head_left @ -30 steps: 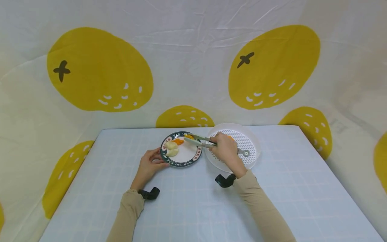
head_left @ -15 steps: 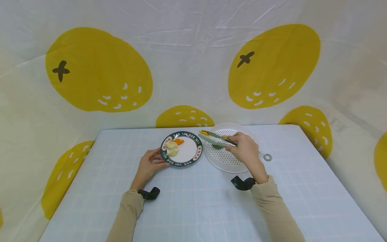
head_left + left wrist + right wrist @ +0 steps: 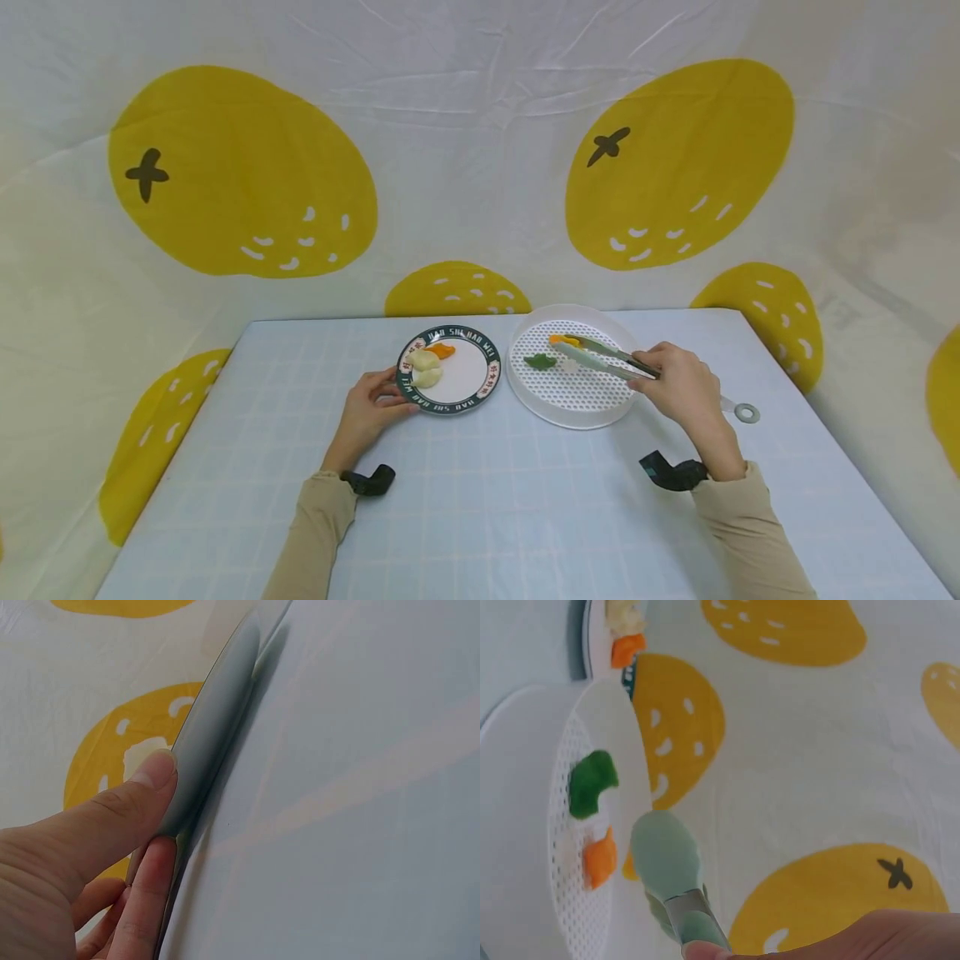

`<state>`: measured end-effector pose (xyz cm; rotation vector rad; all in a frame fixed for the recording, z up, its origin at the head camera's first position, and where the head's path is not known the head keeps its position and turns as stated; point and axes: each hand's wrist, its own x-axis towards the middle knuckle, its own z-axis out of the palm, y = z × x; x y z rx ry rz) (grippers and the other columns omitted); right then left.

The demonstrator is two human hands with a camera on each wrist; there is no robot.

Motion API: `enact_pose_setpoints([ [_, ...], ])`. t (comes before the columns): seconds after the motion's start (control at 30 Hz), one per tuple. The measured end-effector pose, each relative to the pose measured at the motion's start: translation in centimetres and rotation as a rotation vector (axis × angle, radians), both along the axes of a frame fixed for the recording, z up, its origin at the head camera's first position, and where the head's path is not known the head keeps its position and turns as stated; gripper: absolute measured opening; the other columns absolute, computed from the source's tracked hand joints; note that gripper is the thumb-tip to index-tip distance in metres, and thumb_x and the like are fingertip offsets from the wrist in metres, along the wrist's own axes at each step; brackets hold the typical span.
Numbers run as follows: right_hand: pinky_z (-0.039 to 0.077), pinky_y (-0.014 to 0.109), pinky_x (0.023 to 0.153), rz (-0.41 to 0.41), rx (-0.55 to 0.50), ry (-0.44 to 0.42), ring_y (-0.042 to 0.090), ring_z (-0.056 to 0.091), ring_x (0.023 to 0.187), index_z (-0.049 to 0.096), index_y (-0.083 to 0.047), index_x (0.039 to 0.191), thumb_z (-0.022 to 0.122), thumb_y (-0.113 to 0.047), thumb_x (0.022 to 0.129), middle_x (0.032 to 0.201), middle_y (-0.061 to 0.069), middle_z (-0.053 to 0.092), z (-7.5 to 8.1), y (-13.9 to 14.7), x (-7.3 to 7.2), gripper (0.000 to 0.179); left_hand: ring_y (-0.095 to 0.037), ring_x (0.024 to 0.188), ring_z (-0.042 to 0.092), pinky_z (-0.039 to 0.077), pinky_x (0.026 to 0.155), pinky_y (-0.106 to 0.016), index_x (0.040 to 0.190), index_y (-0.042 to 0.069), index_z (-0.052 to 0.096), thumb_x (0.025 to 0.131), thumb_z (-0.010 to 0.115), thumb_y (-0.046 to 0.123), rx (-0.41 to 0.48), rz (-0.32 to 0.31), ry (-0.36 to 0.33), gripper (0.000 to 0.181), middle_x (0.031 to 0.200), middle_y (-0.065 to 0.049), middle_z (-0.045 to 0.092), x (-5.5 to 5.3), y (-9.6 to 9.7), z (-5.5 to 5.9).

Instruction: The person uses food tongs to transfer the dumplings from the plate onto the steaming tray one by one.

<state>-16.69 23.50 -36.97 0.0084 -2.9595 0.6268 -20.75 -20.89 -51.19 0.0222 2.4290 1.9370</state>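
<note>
At the plate's left edge, my left hand (image 3: 367,410) grips a small white plate (image 3: 463,382) with a dark lettered rim; the thumb lies on the rim, fingers beneath it. Pale pieces (image 3: 426,377) and an orange piece (image 3: 442,351) lie on that plate. My right hand (image 3: 682,385) holds pale green-tipped tongs (image 3: 600,362), reaching left over a round white perforated tray (image 3: 573,402). Between the tong tips is a yellow piece (image 3: 629,868), partly hidden in the right wrist view. A green leaf-shaped piece (image 3: 540,361) and an orange piece (image 3: 600,859) lie in the tray.
Plate and tray stand side by side near the back edge of a table with a pale checked cloth (image 3: 480,500). Behind it hangs a white curtain (image 3: 472,167) printed with big yellow fruit. A black wrist camera (image 3: 671,472) sits on the right wrist.
My right hand has moved right with the tongs, carrying the yellow piece from the plate to over the tray. More of the tray and its green piece shows. The left hand stays on the plate.
</note>
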Motion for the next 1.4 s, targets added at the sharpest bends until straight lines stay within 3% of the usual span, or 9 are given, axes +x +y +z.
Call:
enact_pose_setpoints([
  [0.3, 0.044, 0.040, 0.051, -0.064, 0.078, -0.006, 0.034, 0.056, 0.075, 0.068, 0.003, 0.119, 0.079, -0.014, 0.081, 0.108, 0.024, 0.065, -0.6, 3.1, 0.0, 0.044, -0.026, 0.108, 0.061, 0.057, 0.089, -0.021, 0.147, 0.009, 0.046, 0.074, 0.089, 0.013, -0.010, -0.002, 0.000, 0.085, 0.129, -0.010, 0.047, 0.2, -0.1, 0.2],
  [0.5, 0.046, 0.045, 0.055, -0.088, 0.117, -0.085, 0.036, 0.055, 0.076, 0.067, 0.003, 0.121, 0.080, -0.016, 0.081, 0.109, 0.026, 0.064, -1.3, 3.3, -0.8, 0.046, -0.028, 0.110, 0.060, 0.056, 0.090, -0.021, 0.148, 0.009, 0.045, 0.075, 0.088, 0.014, -0.014, -0.007, -0.005, 0.084, 0.130, -0.012, 0.046, 0.3, -0.2, 0.2],
  [0.73, 0.044, 0.041, 0.053, -0.078, 0.115, -0.152, 0.032, 0.052, 0.072, 0.066, 0.006, 0.120, 0.079, -0.014, 0.080, 0.105, 0.027, 0.064, -1.7, 3.1, -1.2, 0.046, -0.025, 0.109, 0.060, 0.056, 0.089, -0.020, 0.147, 0.010, 0.046, 0.074, 0.089, 0.016, -0.025, 0.007, -0.012, 0.085, 0.129, -0.010, 0.047, 0.2, -0.2, 0.2],
  [1.03, 0.044, 0.039, 0.051, -0.064, 0.072, -0.100, 0.030, 0.051, 0.069, 0.066, 0.008, 0.120, 0.078, -0.014, 0.082, 0.101, 0.026, 0.065, -0.5, 2.5, -1.1, 0.046, -0.027, 0.109, 0.059, 0.057, 0.089, -0.021, 0.147, 0.009, 0.047, 0.072, 0.090, 0.015, -0.003, -0.007, -0.001, 0.086, 0.129, -0.011, 0.047, 0.0, -0.3, 0.2],
  [1.4, 0.049, 0.042, 0.056, -0.015, 0.057, -0.060, 0.036, 0.056, 0.082, 0.066, 0.006, 0.123, 0.077, -0.016, 0.083, 0.106, 0.024, 0.063, 0.9, -1.2, -3.3, 0.047, -0.027, 0.108, 0.060, 0.057, 0.088, -0.020, 0.147, 0.008, 0.047, 0.072, 0.090, 0.015, -0.005, -0.004, 0.000, 0.087, 0.128, -0.011, 0.047, 0.2, -0.2, 0.2],
])
